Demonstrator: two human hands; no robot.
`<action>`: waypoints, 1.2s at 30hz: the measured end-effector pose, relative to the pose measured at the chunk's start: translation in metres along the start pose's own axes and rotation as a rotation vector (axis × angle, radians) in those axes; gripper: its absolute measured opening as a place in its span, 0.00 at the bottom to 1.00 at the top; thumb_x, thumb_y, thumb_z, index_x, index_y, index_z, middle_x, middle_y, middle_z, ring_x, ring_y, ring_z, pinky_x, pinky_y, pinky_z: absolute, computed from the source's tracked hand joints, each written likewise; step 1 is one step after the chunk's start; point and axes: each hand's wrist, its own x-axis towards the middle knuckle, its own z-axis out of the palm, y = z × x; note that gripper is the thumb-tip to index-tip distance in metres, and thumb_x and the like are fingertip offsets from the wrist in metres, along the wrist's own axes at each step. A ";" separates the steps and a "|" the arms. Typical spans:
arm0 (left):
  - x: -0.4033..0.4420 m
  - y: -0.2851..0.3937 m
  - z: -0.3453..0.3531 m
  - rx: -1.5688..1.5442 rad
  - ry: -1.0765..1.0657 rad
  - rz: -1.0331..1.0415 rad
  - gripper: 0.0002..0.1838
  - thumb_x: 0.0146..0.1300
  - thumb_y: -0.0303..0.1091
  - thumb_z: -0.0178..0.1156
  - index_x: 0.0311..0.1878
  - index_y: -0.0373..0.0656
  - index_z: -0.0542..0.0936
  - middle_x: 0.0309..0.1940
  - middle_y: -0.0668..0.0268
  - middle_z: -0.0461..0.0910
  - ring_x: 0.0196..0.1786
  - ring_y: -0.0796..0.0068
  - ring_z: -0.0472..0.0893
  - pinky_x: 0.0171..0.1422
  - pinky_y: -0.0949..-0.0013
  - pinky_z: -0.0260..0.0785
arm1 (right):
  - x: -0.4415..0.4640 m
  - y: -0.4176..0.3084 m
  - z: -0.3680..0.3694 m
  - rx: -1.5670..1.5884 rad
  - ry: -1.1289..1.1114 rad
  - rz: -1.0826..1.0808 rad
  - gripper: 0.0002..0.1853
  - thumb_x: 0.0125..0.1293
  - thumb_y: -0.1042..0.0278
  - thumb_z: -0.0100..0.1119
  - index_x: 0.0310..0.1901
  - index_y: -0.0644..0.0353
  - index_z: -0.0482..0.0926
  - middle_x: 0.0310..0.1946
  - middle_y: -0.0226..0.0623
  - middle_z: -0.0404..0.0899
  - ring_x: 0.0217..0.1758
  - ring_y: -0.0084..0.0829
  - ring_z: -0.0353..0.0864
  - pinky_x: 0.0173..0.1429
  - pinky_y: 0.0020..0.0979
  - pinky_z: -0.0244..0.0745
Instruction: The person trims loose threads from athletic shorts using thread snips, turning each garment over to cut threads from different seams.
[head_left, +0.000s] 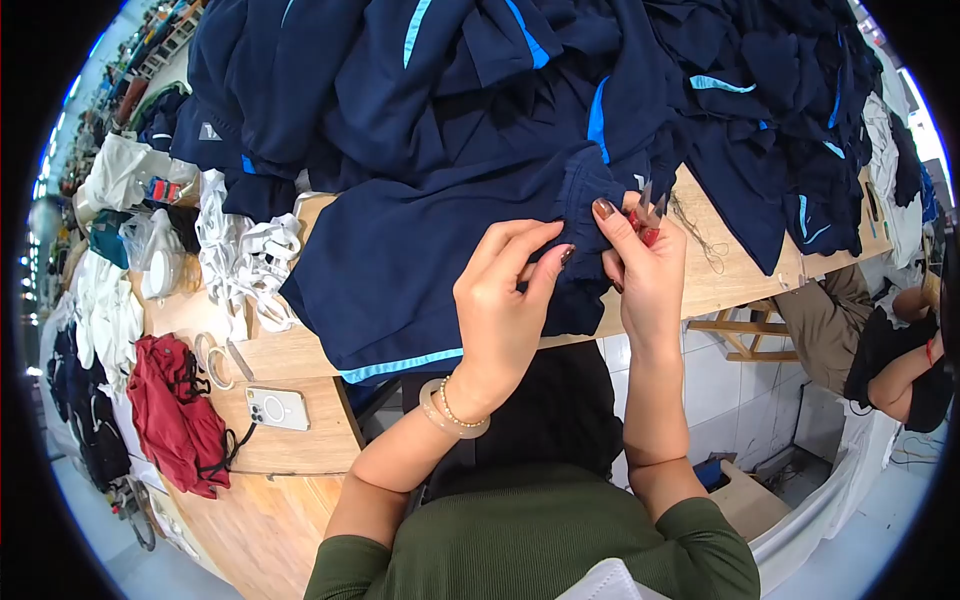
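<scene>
A navy garment [420,240] with a light blue stripe along its lower edge lies across the wooden table in front of me. Its gathered waistband is at my hands. My left hand [510,290], with bracelets at the wrist, has its thumb and fingertips bent together at the waistband's left side; the fingers are closed on the navy fabric. My right hand [645,255] is closed around small thread snips [648,215] with red on the handles, blades pointing up and away. Its thumb and fingertips touch the waistband's right side.
A heap of navy garments [400,90] with blue stripes covers the table's far side. White straps [265,250], tape rolls [218,367], a phone [278,408] and a red bag [178,415] are at left. Loose thread [705,235] lies at right, near a seated person [900,350].
</scene>
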 end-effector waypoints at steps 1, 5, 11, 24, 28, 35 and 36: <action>0.000 -0.002 0.000 0.003 -0.001 -0.002 0.09 0.56 0.19 0.64 0.41 0.35 0.81 0.37 0.63 0.78 0.28 0.81 0.78 0.32 0.80 0.74 | 0.000 0.003 0.000 0.063 -0.016 0.013 0.15 0.64 0.70 0.62 0.23 0.54 0.68 0.15 0.15 0.57 0.14 0.08 0.51 0.17 0.18 0.41; 0.002 -0.007 -0.005 -0.206 0.007 -0.181 0.06 0.58 0.19 0.62 0.39 0.33 0.82 0.35 0.63 0.81 0.31 0.81 0.81 0.34 0.81 0.75 | -0.004 0.011 0.005 0.097 -0.007 -0.023 0.13 0.65 0.71 0.61 0.24 0.55 0.68 0.16 0.16 0.56 0.14 0.08 0.50 0.18 0.18 0.40; 0.005 -0.014 -0.011 0.116 -0.043 0.056 0.01 0.61 0.21 0.59 0.35 0.33 0.79 0.30 0.61 0.80 0.27 0.75 0.82 0.31 0.78 0.75 | -0.004 0.013 0.003 0.025 -0.055 -0.028 0.11 0.65 0.72 0.60 0.26 0.57 0.70 0.18 0.16 0.59 0.15 0.07 0.51 0.18 0.17 0.42; 0.016 -0.015 -0.014 0.103 -0.087 0.222 0.03 0.65 0.17 0.50 0.38 0.32 0.73 0.35 0.61 0.76 0.30 0.75 0.79 0.34 0.78 0.78 | 0.000 -0.005 -0.027 -0.391 0.034 -0.153 0.10 0.70 0.67 0.53 0.47 0.63 0.70 0.32 0.31 0.72 0.34 0.17 0.70 0.40 0.19 0.67; 0.023 -0.020 -0.013 0.142 -0.103 0.340 0.03 0.61 0.17 0.54 0.38 0.33 0.73 0.34 0.58 0.77 0.28 0.63 0.79 0.30 0.72 0.73 | -0.002 -0.024 -0.033 -0.479 -0.058 -0.372 0.13 0.66 0.70 0.58 0.50 0.65 0.75 0.32 0.31 0.73 0.36 0.19 0.73 0.41 0.22 0.70; 0.024 -0.024 -0.010 0.147 -0.071 0.303 0.02 0.62 0.20 0.55 0.38 0.34 0.74 0.30 0.59 0.78 0.25 0.64 0.79 0.28 0.71 0.71 | 0.005 -0.048 -0.037 -0.852 -0.271 -0.486 0.15 0.58 0.72 0.64 0.47 0.65 0.78 0.28 0.34 0.73 0.31 0.23 0.72 0.36 0.23 0.68; 0.024 -0.024 -0.010 0.144 -0.074 0.296 0.02 0.63 0.20 0.55 0.38 0.34 0.74 0.30 0.59 0.78 0.25 0.64 0.79 0.28 0.71 0.71 | 0.005 -0.050 -0.035 -0.851 -0.271 -0.488 0.15 0.58 0.72 0.64 0.47 0.65 0.78 0.28 0.34 0.73 0.31 0.23 0.72 0.36 0.23 0.68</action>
